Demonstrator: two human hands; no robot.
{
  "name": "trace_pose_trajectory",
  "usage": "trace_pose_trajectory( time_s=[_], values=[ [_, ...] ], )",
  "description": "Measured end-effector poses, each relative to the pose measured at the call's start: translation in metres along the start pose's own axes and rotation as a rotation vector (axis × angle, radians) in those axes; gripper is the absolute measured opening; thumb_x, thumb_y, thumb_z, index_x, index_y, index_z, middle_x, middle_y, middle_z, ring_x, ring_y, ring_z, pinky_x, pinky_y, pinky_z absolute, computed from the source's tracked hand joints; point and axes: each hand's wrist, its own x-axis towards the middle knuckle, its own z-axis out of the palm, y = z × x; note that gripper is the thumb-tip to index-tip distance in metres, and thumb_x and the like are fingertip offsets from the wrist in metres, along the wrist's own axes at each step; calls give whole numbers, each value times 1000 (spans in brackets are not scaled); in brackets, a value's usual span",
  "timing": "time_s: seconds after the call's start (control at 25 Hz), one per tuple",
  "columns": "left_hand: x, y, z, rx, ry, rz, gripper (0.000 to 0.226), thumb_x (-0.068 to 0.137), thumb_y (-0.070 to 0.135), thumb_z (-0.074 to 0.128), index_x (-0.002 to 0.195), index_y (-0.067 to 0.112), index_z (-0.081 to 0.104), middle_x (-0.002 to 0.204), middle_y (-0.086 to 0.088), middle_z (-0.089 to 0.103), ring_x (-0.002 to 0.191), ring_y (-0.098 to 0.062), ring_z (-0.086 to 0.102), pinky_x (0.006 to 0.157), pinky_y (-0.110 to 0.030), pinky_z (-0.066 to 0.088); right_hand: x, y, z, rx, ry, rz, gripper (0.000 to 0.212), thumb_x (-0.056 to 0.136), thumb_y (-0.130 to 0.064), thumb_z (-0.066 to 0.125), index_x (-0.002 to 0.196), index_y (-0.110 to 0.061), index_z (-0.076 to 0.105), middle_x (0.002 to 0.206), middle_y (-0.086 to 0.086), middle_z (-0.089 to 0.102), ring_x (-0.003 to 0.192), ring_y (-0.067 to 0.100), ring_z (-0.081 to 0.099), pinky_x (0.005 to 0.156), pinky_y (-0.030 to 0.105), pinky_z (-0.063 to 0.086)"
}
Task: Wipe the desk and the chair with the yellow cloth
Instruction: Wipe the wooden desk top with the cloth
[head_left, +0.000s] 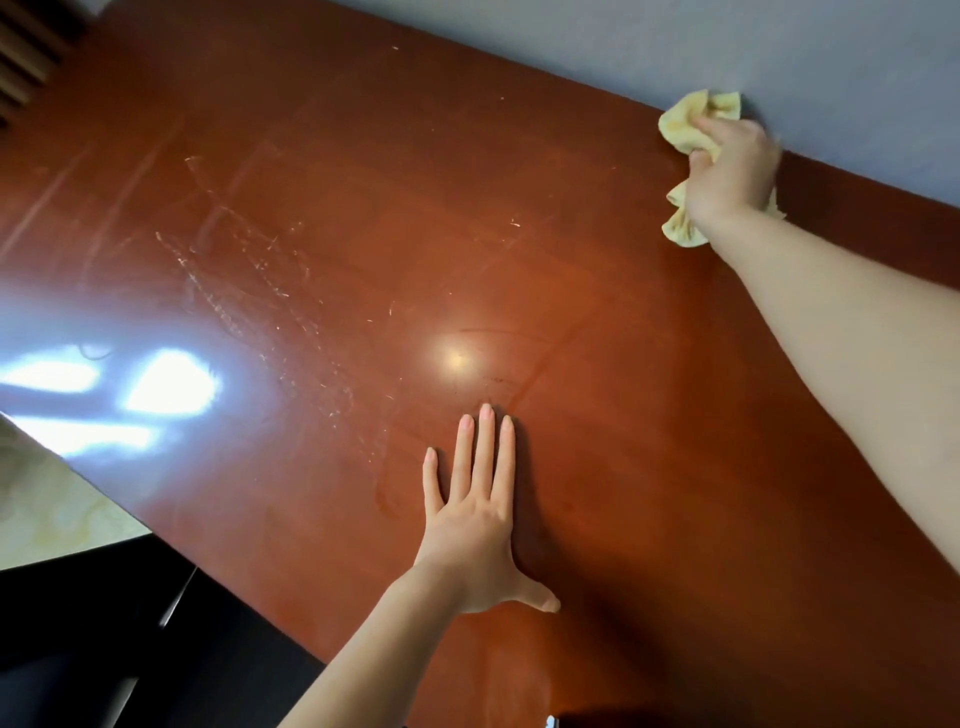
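We grip bunched yellow cloth (688, 130) in right hand (730, 171), fingers curled round it, pressed on far desk (363, 182) edge against grey wall (727, 47) to reach corner strip. Left hand (475, 512) flat, fingers straight, braces lean. Chair not identifiable.

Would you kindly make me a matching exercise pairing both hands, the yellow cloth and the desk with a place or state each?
Things:
1 left hand
2 right hand
3 yellow cloth
4 desk

Place or state:
A bunched up at the far edge
B lying flat, fingers straight
C reddish-brown, glossy, scratched
D gripping the cloth

Pairs: 1-B, 2-D, 3-A, 4-C
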Motion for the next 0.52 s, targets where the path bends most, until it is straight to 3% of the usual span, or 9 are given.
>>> trace_pose_trajectory(
  time_s=[0.32, 0.52],
  values=[
    [8, -7, -4, -10, -7, -1, 161, 41, 79, 72, 125, 23, -53, 131, 4, -60, 121, -16, -56, 94, -46, -35, -48, -41, 40, 16, -245, -465, 41, 93, -4, 47, 129, -21, 57, 131, 3, 54, 117, 28, 40, 101, 24, 26],
    [9, -4, -6, -22, -33, -7, 160, 43, 78, 73, 127, 21, -51, 129, 4, -61, 119, -15, -57, 98, -49, -32, -131, -34, 35, 109, -363, -613, 41, 90, 3, 49, 124, -17, 62, 125, 4, 59, 112, 26, 43, 100, 25, 28]
  ],
)
